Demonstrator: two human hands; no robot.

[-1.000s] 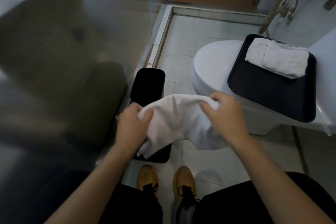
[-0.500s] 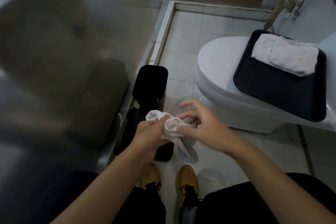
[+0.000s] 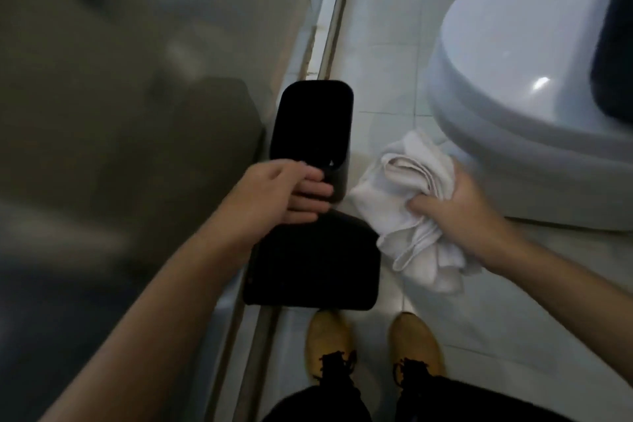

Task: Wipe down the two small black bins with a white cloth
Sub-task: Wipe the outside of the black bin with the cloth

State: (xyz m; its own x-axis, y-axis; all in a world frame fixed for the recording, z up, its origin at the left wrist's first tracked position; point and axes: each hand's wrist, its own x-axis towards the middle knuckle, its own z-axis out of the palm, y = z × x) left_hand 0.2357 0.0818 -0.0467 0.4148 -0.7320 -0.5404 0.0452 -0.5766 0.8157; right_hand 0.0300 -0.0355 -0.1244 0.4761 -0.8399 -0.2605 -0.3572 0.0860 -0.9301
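Observation:
Two small black bins stand on the tiled floor by a glass wall. The far bin [image 3: 313,120] is open-topped; the near bin [image 3: 315,267] sits just in front of my shoes. My left hand [image 3: 287,193] rests on the far bin's near rim, fingers over the edge. Whether it grips the rim I cannot tell. My right hand [image 3: 459,212] is closed around a bunched white cloth [image 3: 411,216], held to the right of both bins, apart from them and just in front of the toilet's base.
A white toilet [image 3: 520,86] fills the upper right, with the edge of a black tray [image 3: 613,55] on its lid. A glass partition with a metal floor rail [image 3: 329,44] runs along the left. My tan shoes [image 3: 416,343] stand on the white floor tiles.
My head has dropped closer to the bins. The cloth passed from both hands to my right hand alone. My left hand moved down onto the far bin's rim.

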